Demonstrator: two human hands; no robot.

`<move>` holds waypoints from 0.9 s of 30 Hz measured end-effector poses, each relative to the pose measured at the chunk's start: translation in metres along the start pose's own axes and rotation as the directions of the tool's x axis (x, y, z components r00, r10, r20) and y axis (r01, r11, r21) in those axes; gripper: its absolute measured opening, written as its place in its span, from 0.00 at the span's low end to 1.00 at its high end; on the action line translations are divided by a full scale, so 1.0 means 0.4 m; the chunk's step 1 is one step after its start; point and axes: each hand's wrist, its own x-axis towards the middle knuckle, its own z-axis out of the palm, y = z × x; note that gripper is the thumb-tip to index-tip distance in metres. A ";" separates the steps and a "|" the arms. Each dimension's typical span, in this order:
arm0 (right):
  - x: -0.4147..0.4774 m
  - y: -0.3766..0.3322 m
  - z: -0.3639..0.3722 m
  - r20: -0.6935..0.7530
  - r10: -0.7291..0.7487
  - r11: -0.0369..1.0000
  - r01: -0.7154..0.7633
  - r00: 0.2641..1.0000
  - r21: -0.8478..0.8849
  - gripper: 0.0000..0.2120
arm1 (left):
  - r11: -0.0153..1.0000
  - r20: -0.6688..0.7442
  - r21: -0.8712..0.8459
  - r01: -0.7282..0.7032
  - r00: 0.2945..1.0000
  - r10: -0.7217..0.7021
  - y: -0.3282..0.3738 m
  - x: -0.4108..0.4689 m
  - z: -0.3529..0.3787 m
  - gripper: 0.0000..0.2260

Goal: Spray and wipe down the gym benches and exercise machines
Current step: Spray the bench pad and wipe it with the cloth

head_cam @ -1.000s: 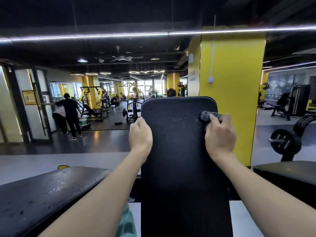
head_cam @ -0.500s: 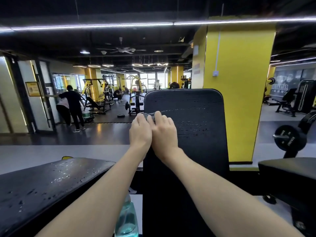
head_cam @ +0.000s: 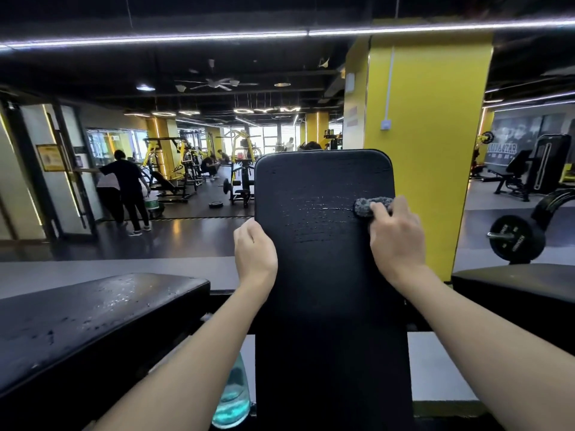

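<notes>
**Back pad wipe under way: cloth at right edge**

Nearest, a teal bottle (head_cam: 231, 402) stands beside the pad's foot, largely hidden by the left forearm; its nozzle cannot be seen. The side pad (head_cam: 93, 315) on the left carries droplets. The left hand (head_cam: 255, 256) clenches the left edge of the upright back pad (head_cam: 323, 290), fingertips hidden behind it. The right hand (head_cam: 396, 234) grasps a grey cloth (head_cam: 371, 205) pressed near the pad's right edge. Wet streaks (head_cam: 317, 209) lie leftward of the cloth, across the pad's long axis; the next pass likely runs left.
</notes>
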 end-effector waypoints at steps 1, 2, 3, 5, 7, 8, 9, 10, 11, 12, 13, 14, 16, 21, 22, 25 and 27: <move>-0.003 -0.012 0.004 -0.011 0.056 0.998 -0.056 0.998 0.003 0.14 | 1.000 0.014 0.002 0.008 1.000 -0.008 -0.006 -0.007 -0.002 0.23; -0.004 -0.032 0.009 -0.027 0.122 0.992 -0.122 0.992 0.008 0.13 | 1.000 0.029 -0.004 0.017 0.999 -0.017 -0.011 -0.011 -0.007 0.25; -0.007 -0.058 0.015 -0.046 0.180 0.984 -0.180 0.983 0.016 0.13 | 0.999 0.042 -0.007 0.039 0.998 -0.039 -0.013 -0.016 -0.012 0.26; -0.018 -0.118 0.030 -0.077 0.187 0.982 -0.187 0.979 0.011 0.12 | 0.995 0.074 -0.015 0.098 0.993 -0.097 -0.015 -0.020 -0.024 0.25; -0.038 -0.190 0.047 -0.071 0.079 0.997 -0.079 0.994 -0.005 0.10 | 0.993 0.110 -0.016 0.116 0.987 -0.113 -0.022 -0.020 -0.039 0.25; -0.048 -0.228 0.055 -0.063 0.026 1.000 -0.026 0.998 0.003 0.09 | 0.992 0.123 -0.014 0.123 0.985 -0.120 -0.025 -0.022 -0.045 0.24; -0.056 -0.268 0.063 -0.055 -0.020 1.000 0.021 0.998 0.023 0.08 | 0.993 0.138 -0.006 0.118 0.984 -0.116 -0.023 -0.024 -0.051 0.23; -0.066 -0.307 0.068 -0.042 -0.062 0.997 0.064 0.997 0.047 0.07 | 0.993 0.152 -0.007 0.115 0.982 -0.112 -0.024 -0.027 -0.056 0.24; -0.075 -0.341 0.072 -0.028 -0.099 0.993 0.101 0.995 0.068 0.07 | 0.994 0.156 -0.013 0.109 0.982 -0.106 -0.030 -0.026 -0.058 0.27; -0.082 -0.368 0.072 -0.016 -0.137 0.987 0.137 0.990 0.083 0.08 | 0.993 0.144 -0.034 0.116 0.983 -0.110 -0.050 -0.017 -0.057 0.31; -0.086 -0.384 0.070 -0.010 -0.180 0.980 0.180 0.984 0.088 0.09 | 0.992 0.136 -0.046 0.120 0.984 -0.112 -0.076 -0.005 -0.056 0.34; -0.088 -0.387 0.067 -0.010 -0.234 0.968 0.234 0.972 0.088 0.09 | 0.990 0.130 -0.057 0.130 0.984 -0.122 -0.096 0.004 -0.052 0.36; -0.088 -0.354 0.060 -0.013 -0.362 0.928 0.362 0.932 0.083 0.09 | 0.988 0.122 -0.051 0.147 0.983 -0.140 -0.090 -0.006 -0.053 0.32; -0.078 -0.152 0.018 0.049 -0.307 0.951 0.305 0.950 0.041 0.07 | 0.992 0.106 -0.023 0.121 0.987 -0.118 -0.050 -0.040 -0.061 0.23; -0.083 -0.107 0.008 0.056 -0.254 0.967 0.253 0.966 0.027 0.08 | 0.990 0.102 -0.035 0.133 0.986 -0.129 -0.054 -0.040 -0.060 0.22; -0.118 -0.010 -0.016 0.031 -0.107 0.994 0.107 0.994 0.000 0.15 | 0.989 0.095 -0.048 0.140 0.986 -0.135 -0.060 -0.038 -0.055 0.21; -0.148 0.005 -0.020 0.007 -0.007 1.000 0.007 1.000 -0.006 0.17 | 0.991 0.109 -0.032 0.129 0.986 -0.125 -0.068 -0.037 -0.056 0.18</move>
